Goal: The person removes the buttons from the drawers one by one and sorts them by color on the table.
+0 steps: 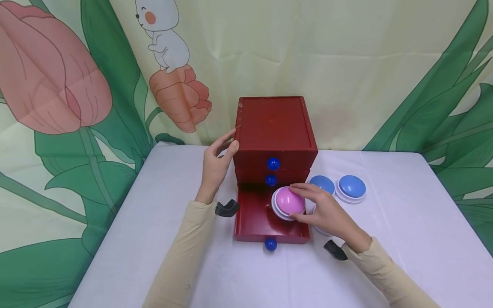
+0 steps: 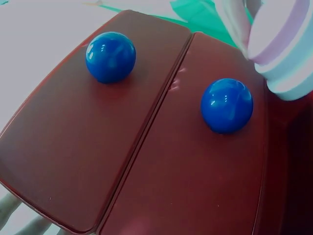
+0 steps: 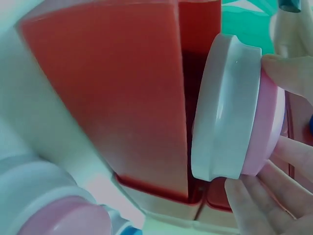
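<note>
My right hand (image 1: pixel 327 209) holds a round white push button (image 1: pixel 289 202) with a pink domed top, gripped by its rim between thumb and fingers. It is over the pulled-out bottom drawer (image 1: pixel 254 214) of a dark red cabinet (image 1: pixel 273 124). In the right wrist view, the button (image 3: pixel 227 107) appears edge-on, close by the drawer's red side wall (image 3: pixel 117 93). My left hand (image 1: pixel 216 164) rests against the cabinet's left side, thumb near the top front corner. In the left wrist view, only its fingertips (image 2: pixel 34 225) show beyond the cabinet edge.
Two blue-topped buttons, one nearer (image 1: pixel 322 184) and one farther right (image 1: pixel 351 188), stand right of the cabinet. Another pink-topped button (image 3: pixel 63 218) is partly hidden by my right hand in the head view. Blue knobs (image 1: pixel 273 164) front the drawers. A printed curtain (image 1: pixel 327 77) hangs behind.
</note>
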Demonstrator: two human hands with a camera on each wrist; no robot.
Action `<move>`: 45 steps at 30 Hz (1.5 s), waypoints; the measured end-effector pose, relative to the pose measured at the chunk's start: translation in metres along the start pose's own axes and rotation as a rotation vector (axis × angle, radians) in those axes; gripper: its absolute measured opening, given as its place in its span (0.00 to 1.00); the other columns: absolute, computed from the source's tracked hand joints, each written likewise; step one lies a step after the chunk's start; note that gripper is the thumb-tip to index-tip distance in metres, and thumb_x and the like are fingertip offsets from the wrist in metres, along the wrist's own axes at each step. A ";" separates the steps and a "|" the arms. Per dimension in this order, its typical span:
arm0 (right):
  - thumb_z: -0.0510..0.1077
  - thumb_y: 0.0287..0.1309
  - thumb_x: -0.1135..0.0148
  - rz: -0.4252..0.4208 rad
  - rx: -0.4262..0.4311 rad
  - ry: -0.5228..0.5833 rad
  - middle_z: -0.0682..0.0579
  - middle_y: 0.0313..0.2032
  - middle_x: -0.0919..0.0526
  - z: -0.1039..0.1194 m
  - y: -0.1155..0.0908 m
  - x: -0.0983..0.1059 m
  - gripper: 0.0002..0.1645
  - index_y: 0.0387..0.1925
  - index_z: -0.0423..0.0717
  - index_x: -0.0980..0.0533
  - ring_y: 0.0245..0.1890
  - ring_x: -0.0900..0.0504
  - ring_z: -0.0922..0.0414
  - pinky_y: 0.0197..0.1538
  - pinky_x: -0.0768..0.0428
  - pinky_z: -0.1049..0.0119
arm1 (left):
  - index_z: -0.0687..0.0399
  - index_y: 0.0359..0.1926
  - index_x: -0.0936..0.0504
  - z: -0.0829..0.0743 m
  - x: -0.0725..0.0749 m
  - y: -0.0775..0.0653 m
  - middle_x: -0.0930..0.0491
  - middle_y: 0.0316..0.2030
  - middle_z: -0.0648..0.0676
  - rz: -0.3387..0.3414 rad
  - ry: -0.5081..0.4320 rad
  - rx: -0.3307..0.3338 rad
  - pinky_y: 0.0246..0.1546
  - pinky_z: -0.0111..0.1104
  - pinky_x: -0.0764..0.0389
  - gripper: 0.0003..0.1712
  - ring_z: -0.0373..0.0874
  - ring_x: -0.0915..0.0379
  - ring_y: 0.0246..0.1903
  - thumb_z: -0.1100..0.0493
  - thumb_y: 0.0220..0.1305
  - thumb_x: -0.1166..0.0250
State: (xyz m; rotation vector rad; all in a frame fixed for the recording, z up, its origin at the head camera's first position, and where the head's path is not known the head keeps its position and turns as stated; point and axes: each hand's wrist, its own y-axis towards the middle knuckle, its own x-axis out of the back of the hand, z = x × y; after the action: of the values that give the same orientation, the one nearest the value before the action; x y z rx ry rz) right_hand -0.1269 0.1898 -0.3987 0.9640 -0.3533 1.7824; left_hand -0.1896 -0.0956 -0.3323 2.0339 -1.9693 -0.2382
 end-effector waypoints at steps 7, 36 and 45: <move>0.42 0.40 0.18 -0.044 0.032 -0.035 0.42 0.62 0.24 -0.002 -0.005 0.008 0.43 0.62 0.41 0.24 0.61 0.25 0.40 0.47 0.16 0.50 | 0.57 0.65 0.24 0.001 0.000 0.001 0.23 0.62 0.57 -0.004 0.001 -0.007 0.43 0.32 0.23 0.24 0.49 0.25 0.58 0.57 0.70 0.39; 0.36 0.36 0.18 -0.152 0.029 -0.143 0.40 0.58 0.22 -0.038 -0.040 0.042 0.42 0.59 0.36 0.23 0.58 0.24 0.38 0.43 0.17 0.46 | 0.56 0.65 0.24 0.003 0.001 0.001 0.23 0.62 0.56 0.000 0.003 0.001 0.46 0.33 0.22 0.24 0.48 0.25 0.58 0.56 0.70 0.39; 0.40 0.38 0.17 -0.160 -0.043 -0.140 0.38 0.58 0.22 -0.046 -0.048 0.052 0.43 0.60 0.38 0.23 0.57 0.24 0.36 0.44 0.18 0.45 | 0.56 0.65 0.24 0.003 0.000 0.001 0.23 0.62 0.56 -0.003 0.010 -0.004 0.46 0.33 0.22 0.24 0.49 0.25 0.58 0.57 0.70 0.39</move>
State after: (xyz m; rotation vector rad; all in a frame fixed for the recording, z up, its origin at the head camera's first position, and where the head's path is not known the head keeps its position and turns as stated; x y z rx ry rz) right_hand -0.1120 0.2731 -0.3988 1.0595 -0.3901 1.5618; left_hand -0.1919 -0.0954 -0.3346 2.0313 -1.9586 -0.2316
